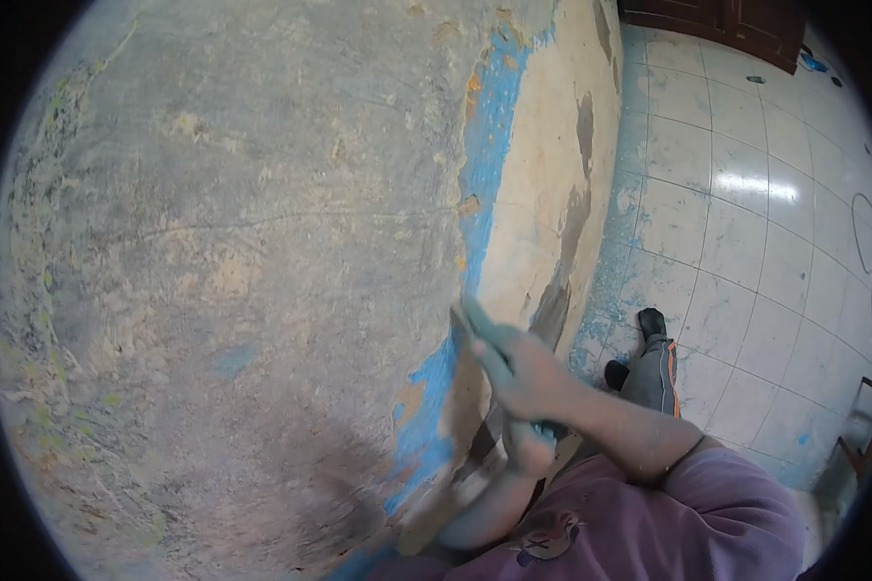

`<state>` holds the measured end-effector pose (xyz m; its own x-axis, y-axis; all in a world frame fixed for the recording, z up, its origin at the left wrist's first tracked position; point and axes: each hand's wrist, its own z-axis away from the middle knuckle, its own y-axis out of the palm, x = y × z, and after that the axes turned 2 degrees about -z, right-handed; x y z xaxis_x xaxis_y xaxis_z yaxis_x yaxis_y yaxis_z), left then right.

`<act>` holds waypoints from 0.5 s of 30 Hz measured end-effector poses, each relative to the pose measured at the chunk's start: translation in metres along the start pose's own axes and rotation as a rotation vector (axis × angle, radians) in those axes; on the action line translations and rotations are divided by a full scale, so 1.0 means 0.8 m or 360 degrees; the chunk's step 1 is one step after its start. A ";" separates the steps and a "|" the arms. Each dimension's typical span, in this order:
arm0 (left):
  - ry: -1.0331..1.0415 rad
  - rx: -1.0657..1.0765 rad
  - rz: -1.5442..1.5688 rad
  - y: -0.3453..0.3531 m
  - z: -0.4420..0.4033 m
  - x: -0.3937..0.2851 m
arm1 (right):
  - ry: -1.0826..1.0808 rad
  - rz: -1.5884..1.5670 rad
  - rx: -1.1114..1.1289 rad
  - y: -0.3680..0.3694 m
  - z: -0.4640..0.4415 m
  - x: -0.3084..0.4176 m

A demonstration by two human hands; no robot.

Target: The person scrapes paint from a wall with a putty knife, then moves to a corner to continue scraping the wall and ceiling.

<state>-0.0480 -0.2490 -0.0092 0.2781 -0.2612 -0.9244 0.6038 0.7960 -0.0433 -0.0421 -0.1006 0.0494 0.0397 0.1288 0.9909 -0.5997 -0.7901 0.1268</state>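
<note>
Against the wall, my right hand (pixel 528 373) is closed around a scraper (pixel 461 320), its fingers pointing up along the tool towards the blade. The blade meets the wall at the lower part of a strip of blue paint (pixel 489 145). Just below, my left hand (pixel 529 449) is closed on the dark handle end of the same tool, partly covered by the right forearm. Most of the handle is hidden by my fingers. Greenish dust coats both hands. Left of the blue strip the wall (pixel 262 194) is bare, rough grey; to its right is a cream layer (pixel 533 165) with grey patches.
Blue paint flakes (pixel 596 310) lie on the white tiled floor (pixel 678 213) along the wall's foot. My dark-shod feet (pixel 651 321) stand on the tiles. Dark wooden furniture (pixel 717 19) is at the top right, and a chair-like frame (pixel 857 445) at the right edge.
</note>
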 end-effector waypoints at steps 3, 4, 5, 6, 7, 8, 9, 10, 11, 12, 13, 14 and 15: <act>-0.0276 -0.0091 0.0564 -0.007 -0.007 -0.015 | -0.0157 -0.0008 -0.0139 0.010 -0.006 -0.004; -0.0287 -0.0122 0.0582 -0.024 -0.013 0.005 | -0.0138 -0.0004 -0.0106 0.007 -0.012 -0.003; 0.0209 0.0125 -0.0626 -0.044 -0.025 0.033 | -0.0071 -0.0044 -0.0120 0.002 -0.019 0.002; 0.0711 0.0381 -0.1844 -0.055 -0.034 0.044 | -0.0021 -0.0083 -0.0147 0.000 -0.025 0.007; 0.0186 0.0491 -0.1057 -0.018 -0.027 -0.019 | -0.0022 -0.0062 -0.0026 -0.002 -0.016 0.004; 0.0206 0.0489 -0.1057 -0.015 -0.030 -0.024 | -0.0041 -0.0057 -0.0028 -0.001 -0.004 0.005; 0.0127 0.0483 -0.0792 -0.013 -0.033 -0.028 | 0.0013 -0.0040 0.0105 0.002 0.009 0.006; 0.0044 0.0486 -0.0532 -0.012 -0.036 -0.031 | 0.0070 -0.0025 0.0228 0.002 0.013 0.007; -0.0053 0.0486 -0.0272 -0.014 -0.036 -0.030 | 0.0079 -0.0017 0.0177 0.006 0.006 0.001; -0.0160 0.0466 -0.0003 -0.016 -0.029 -0.026 | 0.0088 -0.0016 0.0179 0.005 0.003 0.000; -0.0265 0.0431 0.0272 -0.019 -0.019 -0.019 | 0.0168 -0.0071 0.0179 0.002 -0.003 0.002; -0.0361 0.0390 0.0549 -0.021 -0.009 -0.013 | 0.0244 -0.0125 0.0183 -0.002 -0.008 0.006; 0.0030 0.0236 -0.0711 -0.035 -0.008 0.024 | 0.0447 -0.0079 0.0311 -0.010 -0.007 0.021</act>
<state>-0.0643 -0.2730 -0.0280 -0.0460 -0.5491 -0.8345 0.7619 0.5210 -0.3848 -0.0414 -0.0888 0.0651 -0.1731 0.3083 0.9354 -0.4370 -0.8752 0.2076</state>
